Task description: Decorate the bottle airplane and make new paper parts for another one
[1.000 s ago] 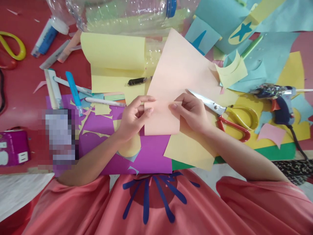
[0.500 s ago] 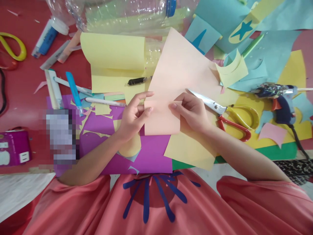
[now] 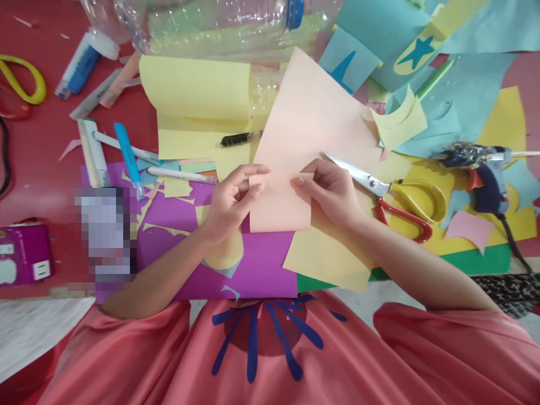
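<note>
A peach sheet of paper lies in the middle, its near end folded over into a flap. My left hand grips the flap's left edge, thumb on top and index finger stretched over the paper. On the flap's right edge, my right hand pinches the paper between thumb and curled fingers. Scissors with red and yellow handles lie just right of my right hand, blades partly over the peach sheet. A black pen rests beyond my left hand, its tip end hidden by the sheet.
Clear plastic bottles lie at the back. A glue gun with a cord is on the right, near blue paper. Markers, purple paper and a pixelated object are left and near. Yellow scraps lie around.
My left index finger has shifted slightly to the right and down over the flap's top edge. The right hand and the folded paper look almost the same.
</note>
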`<state>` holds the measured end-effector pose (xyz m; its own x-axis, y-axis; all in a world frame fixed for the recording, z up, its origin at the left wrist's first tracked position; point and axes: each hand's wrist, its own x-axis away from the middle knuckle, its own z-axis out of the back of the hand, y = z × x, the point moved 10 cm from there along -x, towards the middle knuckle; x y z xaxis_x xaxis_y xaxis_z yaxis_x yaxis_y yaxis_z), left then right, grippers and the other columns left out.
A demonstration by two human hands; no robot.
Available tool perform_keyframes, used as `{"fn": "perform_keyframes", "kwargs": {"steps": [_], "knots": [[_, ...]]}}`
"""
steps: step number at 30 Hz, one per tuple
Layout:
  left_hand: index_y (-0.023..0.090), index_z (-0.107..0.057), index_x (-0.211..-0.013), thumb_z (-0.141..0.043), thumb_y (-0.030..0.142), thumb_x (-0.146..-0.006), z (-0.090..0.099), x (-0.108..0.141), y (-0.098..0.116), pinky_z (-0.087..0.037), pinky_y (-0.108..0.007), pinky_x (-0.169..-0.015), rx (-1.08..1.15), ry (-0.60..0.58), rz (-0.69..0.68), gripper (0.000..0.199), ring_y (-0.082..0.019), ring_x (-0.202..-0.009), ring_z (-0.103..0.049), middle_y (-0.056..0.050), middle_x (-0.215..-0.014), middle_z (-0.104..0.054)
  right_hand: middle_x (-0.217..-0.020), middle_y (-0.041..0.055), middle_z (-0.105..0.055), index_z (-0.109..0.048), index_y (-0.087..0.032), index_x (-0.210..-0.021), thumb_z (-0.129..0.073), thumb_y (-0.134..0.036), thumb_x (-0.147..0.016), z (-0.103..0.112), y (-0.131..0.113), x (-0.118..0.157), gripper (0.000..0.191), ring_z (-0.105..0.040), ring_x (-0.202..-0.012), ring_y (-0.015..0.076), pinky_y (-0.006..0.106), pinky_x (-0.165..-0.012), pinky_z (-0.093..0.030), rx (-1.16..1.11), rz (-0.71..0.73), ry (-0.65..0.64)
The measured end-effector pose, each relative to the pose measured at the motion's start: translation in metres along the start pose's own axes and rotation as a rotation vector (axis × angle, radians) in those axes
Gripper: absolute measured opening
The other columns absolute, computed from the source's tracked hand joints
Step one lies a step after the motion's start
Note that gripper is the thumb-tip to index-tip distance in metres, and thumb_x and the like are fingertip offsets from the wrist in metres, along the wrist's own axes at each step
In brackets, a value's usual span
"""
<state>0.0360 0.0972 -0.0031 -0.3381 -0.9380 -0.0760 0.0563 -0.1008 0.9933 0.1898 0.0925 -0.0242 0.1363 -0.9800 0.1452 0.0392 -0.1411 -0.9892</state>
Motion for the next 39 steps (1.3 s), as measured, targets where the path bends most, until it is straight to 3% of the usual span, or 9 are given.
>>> {"fn": "perform_keyframes", "kwargs": {"steps": [9, 16, 20, 25, 28, 33, 39], "knots": [[0.019, -0.065, -0.104, -0.058, 0.017, -0.087, -0.001, 0.000, 0.000, -0.017, -0.020, -0.038, -0.020, 0.002, 0.027, 0.019, -0.003, -0.040, -0.020, 0.009, -0.052, -0.045, -0.058, -0.0046, -0.047, -0.051, -0.019, -0.064, -0.071, -0.049, -0.080, 0.001, -0.001, -0.001, 0.040, -0.039, -0.053, 0.0062, 0.023, -0.047, -0.026, 0.029, 0.008, -0.001], [0.020, -0.066, -0.103, -0.059, 0.022, -0.086, 0.003, 0.002, -0.005, -0.018, -0.021, -0.037, -0.067, 0.008, 0.057, 0.018, -0.005, -0.039, -0.022, 0.007, -0.052, -0.046, -0.058, -0.0042, -0.048, -0.053, -0.019, -0.065, -0.067, -0.031, -0.083, 0.000, -0.005, 0.001, 0.026, -0.040, -0.053, 0.0066, 0.022, -0.047, -0.028, 0.083, 0.056, -0.010], [0.019, -0.067, -0.101, -0.057, 0.020, -0.085, -0.004, 0.004, -0.003, -0.019, -0.020, -0.037, -0.114, -0.070, 0.060, 0.019, -0.005, -0.039, -0.024, 0.009, -0.049, -0.041, -0.059, -0.0027, -0.054, -0.059, -0.017, -0.068, -0.064, -0.027, -0.083, -0.012, -0.012, 0.005, 0.019, -0.041, -0.053, 0.0065, 0.022, -0.045, -0.028, 0.213, 0.130, -0.113], [0.019, -0.067, -0.100, -0.055, 0.020, -0.086, -0.017, 0.007, 0.006, -0.028, -0.019, -0.041, -0.227, -0.184, 0.016, 0.018, -0.005, -0.042, -0.034, 0.005, -0.060, -0.060, -0.061, -0.0022, -0.057, -0.063, -0.016, -0.071, -0.060, -0.019, -0.080, -0.022, -0.023, 0.008, 0.010, -0.043, -0.051, 0.0054, 0.022, -0.045, -0.030, 0.252, 0.186, -0.164], [0.020, -0.066, -0.108, -0.055, 0.020, -0.087, -0.019, 0.008, 0.005, -0.035, -0.018, -0.045, -0.250, -0.193, -0.002, 0.023, -0.006, -0.044, -0.041, 0.006, -0.058, -0.060, -0.059, -0.0030, -0.056, -0.062, -0.016, -0.070, -0.057, -0.017, -0.079, -0.023, -0.024, 0.008, 0.010, -0.040, -0.049, 0.0050, 0.022, -0.044, -0.029, 0.252, 0.171, -0.163], [0.024, -0.051, -0.135, -0.058, 0.021, -0.085, -0.016, 0.010, -0.002, -0.042, -0.019, -0.049, -0.171, -0.180, 0.026, 0.050, -0.010, -0.054, -0.054, 0.003, -0.070, -0.068, -0.059, -0.0023, -0.054, -0.058, -0.018, -0.067, -0.057, -0.017, -0.077, -0.008, -0.018, 0.005, 0.010, -0.041, -0.051, 0.0068, 0.023, -0.045, -0.029, 0.211, 0.097, -0.040], [0.025, -0.050, -0.134, -0.062, 0.019, -0.079, -0.006, 0.003, 0.003, -0.037, -0.020, -0.046, -0.131, -0.118, 0.022, 0.057, -0.008, -0.047, -0.041, 0.009, -0.055, -0.047, -0.058, -0.0036, -0.048, -0.051, -0.022, -0.068, -0.061, -0.026, -0.082, 0.020, -0.011, 0.004, 0.017, -0.042, -0.051, 0.0084, 0.025, -0.047, -0.030, 0.001, 0.098, 0.201]]}}
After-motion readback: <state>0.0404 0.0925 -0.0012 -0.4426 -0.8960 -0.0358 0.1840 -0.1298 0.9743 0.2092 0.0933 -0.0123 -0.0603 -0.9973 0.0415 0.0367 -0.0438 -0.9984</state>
